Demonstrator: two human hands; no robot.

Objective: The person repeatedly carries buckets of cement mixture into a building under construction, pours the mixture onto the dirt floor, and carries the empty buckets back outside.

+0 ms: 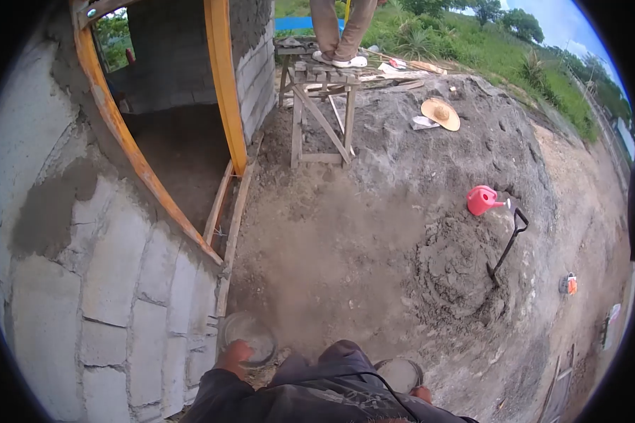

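Observation:
Low at my left side, my left hand (238,352) is closed at the edge of a round grey bucket (262,340), seen from above. The grip itself is partly hidden. On the other side of my legs, a second bucket (400,375) holds grey material and is partly covered by my shirt. My right hand (422,393) shows only in part at this bucket's right edge, with its fingers curled.
A block wall (109,345) and an orange door frame (226,84) stand left. Ahead, a person (338,32) stands on a wooden trestle (321,106). To the right are a wet mortar heap (451,264), a shovel (509,247), a red watering can (481,201) and a straw hat (441,113).

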